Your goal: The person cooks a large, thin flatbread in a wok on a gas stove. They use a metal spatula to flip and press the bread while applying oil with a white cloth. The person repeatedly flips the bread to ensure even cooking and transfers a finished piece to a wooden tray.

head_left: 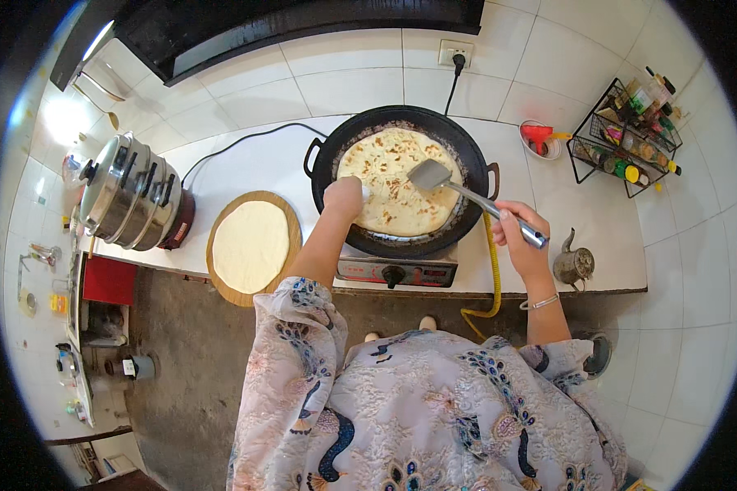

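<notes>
A round flatbread [389,209] with browned spots lies in a black two-handled pan [323,176] on a gas stove [360,268]. My right hand [522,231] is closed around the handle of a metal spatula [431,173], whose blade rests on the bread's right part. Over the pan's left side, my left hand [344,197] is closed. A small white bit shows at its fingertips above the bread; its kind cannot be made out. Left of the pan, a pale raw dough round [250,245] lies on a round wooden board [221,274].
A stacked metal steamer [131,192] stands at the counter's left. On the right are a small metal pot [574,262], a white bowl [555,148] with a red funnel-like piece, and a wire rack [585,147] of bottles. A yellow hose [495,282] drops over the counter's front edge.
</notes>
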### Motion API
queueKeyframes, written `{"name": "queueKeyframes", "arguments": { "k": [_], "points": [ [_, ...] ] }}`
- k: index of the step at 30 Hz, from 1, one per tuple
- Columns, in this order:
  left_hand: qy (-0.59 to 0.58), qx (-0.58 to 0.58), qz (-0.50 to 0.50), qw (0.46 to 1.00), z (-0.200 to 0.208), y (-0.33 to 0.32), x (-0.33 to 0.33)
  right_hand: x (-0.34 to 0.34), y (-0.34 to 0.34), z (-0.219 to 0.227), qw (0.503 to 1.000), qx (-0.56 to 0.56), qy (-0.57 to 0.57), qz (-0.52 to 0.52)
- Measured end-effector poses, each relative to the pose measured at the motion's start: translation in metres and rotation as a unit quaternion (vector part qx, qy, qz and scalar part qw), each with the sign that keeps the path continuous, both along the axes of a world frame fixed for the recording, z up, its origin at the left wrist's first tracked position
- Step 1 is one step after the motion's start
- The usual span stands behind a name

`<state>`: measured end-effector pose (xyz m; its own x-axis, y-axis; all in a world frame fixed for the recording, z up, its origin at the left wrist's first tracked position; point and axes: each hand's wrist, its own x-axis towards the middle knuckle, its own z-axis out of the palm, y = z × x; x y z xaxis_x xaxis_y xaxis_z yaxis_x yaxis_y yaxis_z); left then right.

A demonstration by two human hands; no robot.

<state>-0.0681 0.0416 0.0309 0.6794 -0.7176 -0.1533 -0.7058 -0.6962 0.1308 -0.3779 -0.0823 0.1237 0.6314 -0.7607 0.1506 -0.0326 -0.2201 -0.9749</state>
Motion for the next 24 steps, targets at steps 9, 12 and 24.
{"name": "queueKeyframes", "arguments": {
  "k": [9, 12, 24],
  "points": [
    [0.055, -0.063, -0.059, 0.995, 0.015, -0.008, -0.039, -0.01, -0.028, -0.003, 0.999, 0.032, -0.043, -0.005],
    [-0.025, -0.087, -0.03, 0.995, 0.035, -0.008, -0.016, -0.029, -0.014, 0.014, 0.999, 0.01, -0.017, -0.028],
    [-0.01, 0.018, -0.043, 0.999, 0.007, -0.007, -0.03, -0.016, -0.012, -0.005, 1.0, -0.018, -0.01, -0.013]
  ]
}}
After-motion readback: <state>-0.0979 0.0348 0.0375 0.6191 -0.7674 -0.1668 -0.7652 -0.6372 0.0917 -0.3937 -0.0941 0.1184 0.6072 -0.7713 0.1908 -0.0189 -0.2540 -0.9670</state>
